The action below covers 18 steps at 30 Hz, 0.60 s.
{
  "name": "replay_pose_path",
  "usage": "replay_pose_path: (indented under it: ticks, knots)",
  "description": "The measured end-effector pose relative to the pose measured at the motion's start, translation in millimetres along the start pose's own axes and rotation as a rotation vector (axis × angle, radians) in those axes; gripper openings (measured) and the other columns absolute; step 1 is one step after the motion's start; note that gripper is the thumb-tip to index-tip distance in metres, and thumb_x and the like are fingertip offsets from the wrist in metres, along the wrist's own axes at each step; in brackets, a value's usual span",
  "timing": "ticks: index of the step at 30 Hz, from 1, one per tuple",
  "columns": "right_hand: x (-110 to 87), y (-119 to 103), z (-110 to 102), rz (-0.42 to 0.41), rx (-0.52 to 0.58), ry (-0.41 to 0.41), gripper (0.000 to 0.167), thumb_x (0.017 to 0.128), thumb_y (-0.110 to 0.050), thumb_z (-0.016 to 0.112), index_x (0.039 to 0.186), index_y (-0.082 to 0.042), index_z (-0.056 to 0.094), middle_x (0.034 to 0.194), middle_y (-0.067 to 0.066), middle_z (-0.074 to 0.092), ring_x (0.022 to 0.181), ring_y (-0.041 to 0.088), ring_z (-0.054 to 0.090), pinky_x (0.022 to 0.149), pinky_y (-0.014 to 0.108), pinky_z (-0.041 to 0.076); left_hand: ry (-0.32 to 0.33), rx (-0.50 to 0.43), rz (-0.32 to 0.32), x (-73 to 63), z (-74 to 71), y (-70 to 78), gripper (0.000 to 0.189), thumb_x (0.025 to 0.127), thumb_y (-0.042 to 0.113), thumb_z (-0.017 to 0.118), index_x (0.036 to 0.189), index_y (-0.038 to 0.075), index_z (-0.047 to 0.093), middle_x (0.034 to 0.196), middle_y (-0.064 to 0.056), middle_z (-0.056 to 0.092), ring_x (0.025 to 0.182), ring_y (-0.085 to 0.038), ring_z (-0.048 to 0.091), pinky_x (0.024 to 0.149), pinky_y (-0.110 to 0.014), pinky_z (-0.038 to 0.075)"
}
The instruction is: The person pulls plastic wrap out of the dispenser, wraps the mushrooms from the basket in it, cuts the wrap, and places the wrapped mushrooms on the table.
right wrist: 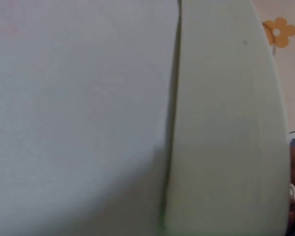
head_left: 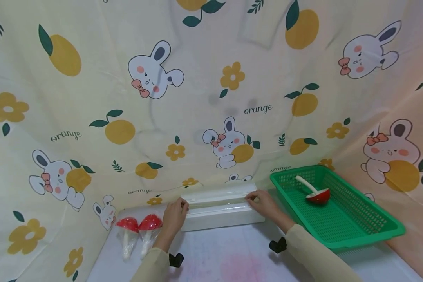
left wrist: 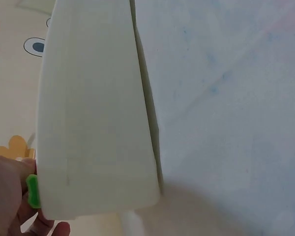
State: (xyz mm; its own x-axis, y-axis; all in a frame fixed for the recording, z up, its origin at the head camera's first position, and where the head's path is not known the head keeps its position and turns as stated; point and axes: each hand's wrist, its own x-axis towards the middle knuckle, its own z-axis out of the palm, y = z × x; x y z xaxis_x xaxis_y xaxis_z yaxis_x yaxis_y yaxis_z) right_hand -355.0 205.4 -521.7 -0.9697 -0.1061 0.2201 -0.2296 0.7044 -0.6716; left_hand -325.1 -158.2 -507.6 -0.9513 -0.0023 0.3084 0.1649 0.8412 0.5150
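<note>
A long white cling film dispenser [head_left: 222, 219] stands near the back of the table, its lid [head_left: 218, 192] raised. Shiny clear plastic film [head_left: 229, 203] stretches across its top. At the left end my left hand [head_left: 176, 213] pinches the film's edge with curled fingers. My right hand [head_left: 263, 201] pinches the film at the other end. In the left wrist view, a small green tab [left wrist: 33, 191] shows at the dispenser's end beside the left fingers. The right wrist view shows the dispenser's white front [right wrist: 226, 128], with only part of the right hand at the edge.
Left of the left arm lie two red-capped toy mushrooms [head_left: 128, 225] [head_left: 150, 222] in clear wrap. A green plastic basket [head_left: 366, 239] stands on the right, holding another red-capped mushroom [head_left: 318, 196]. A patterned cloth [head_left: 197, 129] hangs close behind the table.
</note>
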Motion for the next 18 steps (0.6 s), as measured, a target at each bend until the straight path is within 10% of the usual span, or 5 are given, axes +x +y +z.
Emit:
replay_pose_path:
  ticks: [18]
  knots:
    - [-3.6, -8.6, 3.4, 0.037, -0.003, 0.047, 0.006, 0.101, -0.017, 0.078, 0.102, -0.013, 0.082, 0.101, -0.001, 0.072, 0.098, 0.021, 0.060, 0.089, 0.046, 0.053, -0.044, -0.200, -0.046, -1.4, 1.5, -5.7, 0.006, 0.102, 0.013, 0.073, 0.108, 0.011, 0.071, 0.103, -0.004, 0.071, 0.110, -0.029, 0.057, 0.096, -0.051, 0.052]
